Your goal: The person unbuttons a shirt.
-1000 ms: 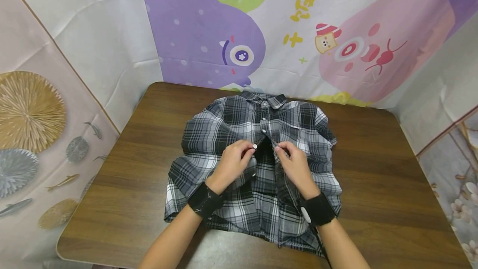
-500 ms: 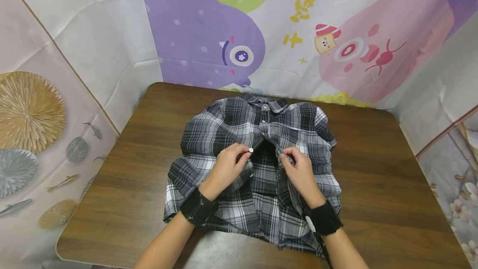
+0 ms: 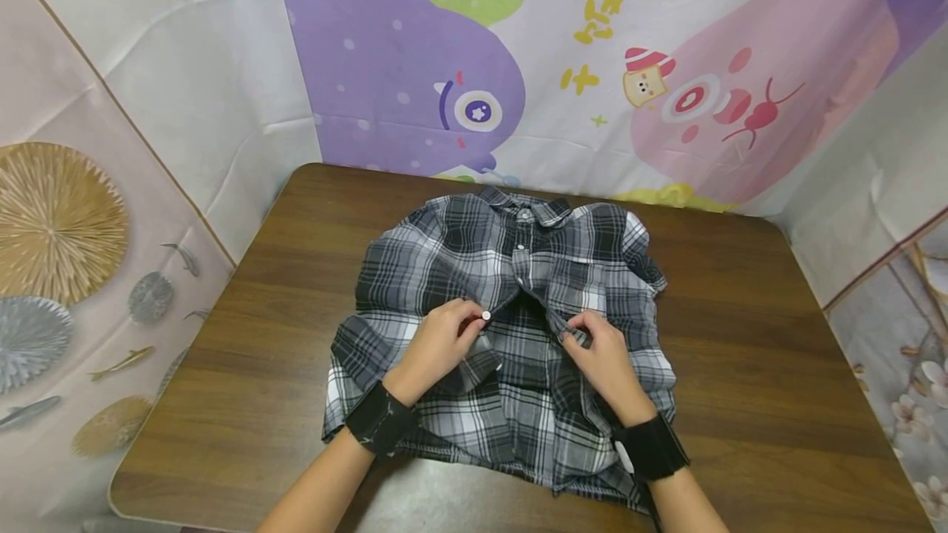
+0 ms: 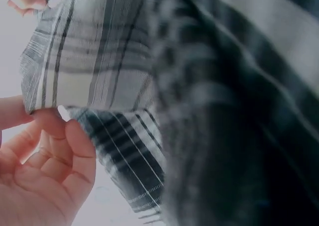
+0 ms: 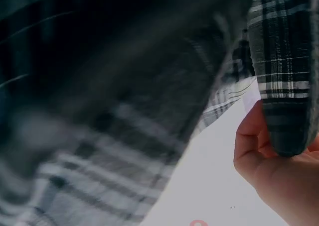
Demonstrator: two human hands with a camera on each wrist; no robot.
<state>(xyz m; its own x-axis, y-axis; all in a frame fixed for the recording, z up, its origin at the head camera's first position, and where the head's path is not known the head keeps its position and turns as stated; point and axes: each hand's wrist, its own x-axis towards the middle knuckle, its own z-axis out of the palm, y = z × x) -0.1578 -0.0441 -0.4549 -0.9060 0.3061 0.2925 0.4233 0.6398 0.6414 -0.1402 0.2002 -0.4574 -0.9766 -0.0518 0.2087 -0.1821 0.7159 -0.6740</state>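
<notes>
A grey, black and white plaid shirt [image 3: 474, 224] lies front up, its collar [image 3: 546, 212] at the far side. Its placket is joined near the collar and parts below into an inverted V. My left hand [image 3: 437, 344] pinches the left front edge right at a white button [image 3: 485, 316]. On the opposite side, my right hand [image 3: 606, 360] pinches the other front edge. Thumb and fingers of the left hand [image 4: 52, 161] close on the cloth in the left wrist view. In the right wrist view, a fold of plaid hangs into the right hand [image 5: 279, 178].
The shirt rests on a brown wooden table [image 3: 741, 336] with rounded corners. A cartoon-printed cloth [image 3: 563, 138] hangs behind the far edge, and patterned cloths flank both sides. Black bands [image 3: 381, 418] wrap both wrists.
Both hands have drawn apart and toward the near edge, each still pinching its front edge. The gap between the shirt fronts has widened, and the top of the V has come slightly nearer.
</notes>
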